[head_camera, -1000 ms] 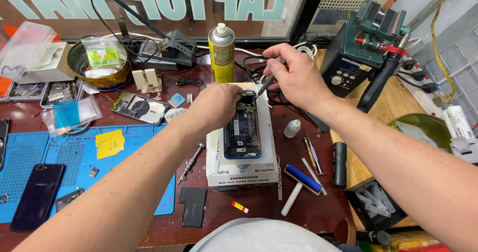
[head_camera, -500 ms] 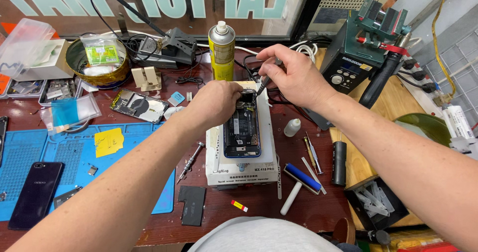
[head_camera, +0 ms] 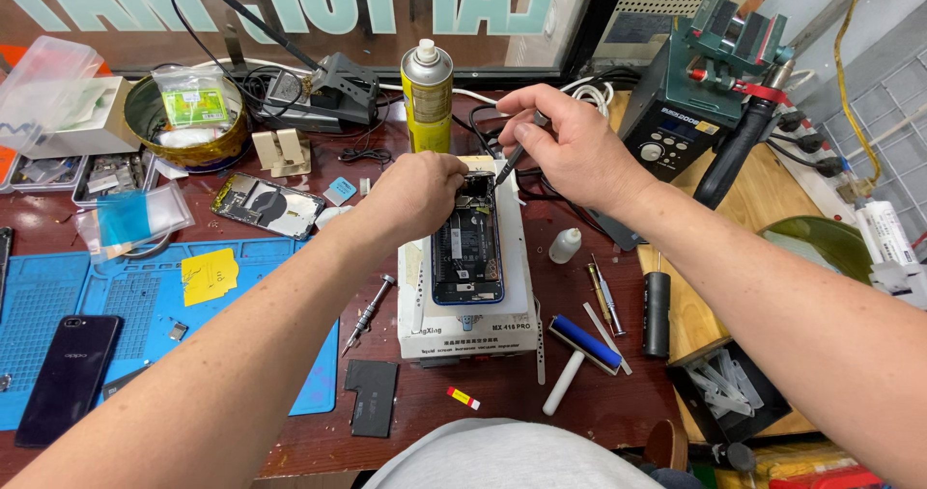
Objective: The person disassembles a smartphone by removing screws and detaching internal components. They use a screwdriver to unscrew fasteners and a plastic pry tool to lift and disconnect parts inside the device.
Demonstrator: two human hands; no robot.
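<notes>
An opened smartphone (head_camera: 467,255) with its back off lies on a white box-shaped platform (head_camera: 467,327) in the middle of the red-brown bench. My left hand (head_camera: 417,195) rests on the phone's upper left corner, fingers curled against its frame. My right hand (head_camera: 565,146) grips a thin dark pointed tool (head_camera: 512,161) like a pen, with the tip down at the phone's top edge. What lies under the left fingers is hidden.
A yellow spray can (head_camera: 426,97) stands just behind the phone. A blue work mat (head_camera: 145,325) with a dark phone (head_camera: 68,378) lies at left. A small screwdriver (head_camera: 368,313), a blue roller (head_camera: 577,349), a white bottle (head_camera: 565,246) and a hot-air station (head_camera: 695,93) surround the platform.
My right hand has shifted slightly and tilted the tool while its tip stays at the phone's top. My left hand has kept its place on the phone.
</notes>
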